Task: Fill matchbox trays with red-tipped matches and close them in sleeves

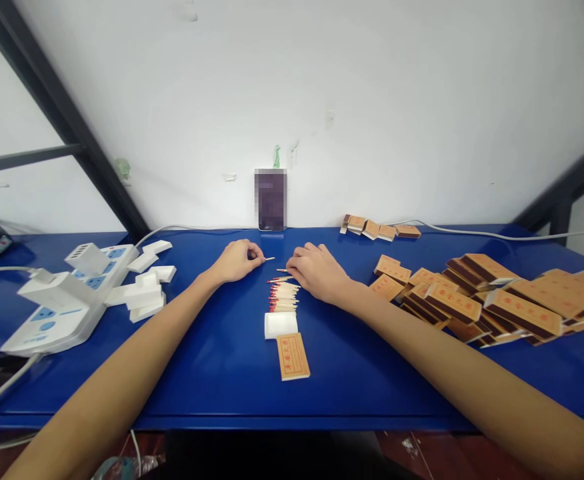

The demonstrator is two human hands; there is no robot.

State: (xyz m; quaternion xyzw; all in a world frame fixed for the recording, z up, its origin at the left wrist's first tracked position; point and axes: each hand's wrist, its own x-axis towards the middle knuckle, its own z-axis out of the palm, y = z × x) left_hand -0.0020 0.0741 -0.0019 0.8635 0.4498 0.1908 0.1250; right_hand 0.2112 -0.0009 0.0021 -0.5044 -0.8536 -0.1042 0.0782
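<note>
Between the thumb and fingers of my left hand [241, 259] is a matchstick [270, 259], held just above the blue table. My right hand [317, 270] has its fingers bent and pinched at the far end of a row of red-tipped matches [285, 297]; a single match [283, 270] pokes out at its fingertips. The row lies side by side, red heads to the left. Nearer to me sits a white matchbox tray [281, 325], its inside facing up. An orange matchbox cover [293, 357] with red print lies in front, touching or overlapping the tray's edge.
Many orange matchboxes [455, 303] are heaped on the right, and a short row of matchboxes [371, 228] lies by the wall. On the left are white trays [147, 293] and a power strip [67, 327] with plugged-in chargers. A phone [272, 199] leans on the wall.
</note>
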